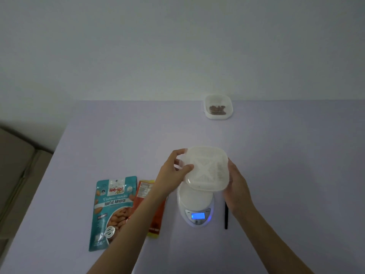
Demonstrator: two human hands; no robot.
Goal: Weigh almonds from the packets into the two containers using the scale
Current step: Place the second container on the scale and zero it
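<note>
Both hands hold a white square container [207, 169] with a perforated bottom, tilted toward me just above the scale. My left hand [175, 171] grips its left rim, thumb over the edge. My right hand [235, 182] cups its right side. The white digital scale [195, 206] stands under it with a lit blue display. A second white container [218, 106] with almonds in it sits at the table's far edge. To the left of the scale lie a teal roasted-almonds packet [112, 210] and an orange packet [150, 204], which my left forearm partly covers.
A thin black stick-like object [226, 216] lies on the table just right of the scale. The pale table [118, 139] meets a plain wall at the back. A beige sofa [15, 171] stands off the left edge.
</note>
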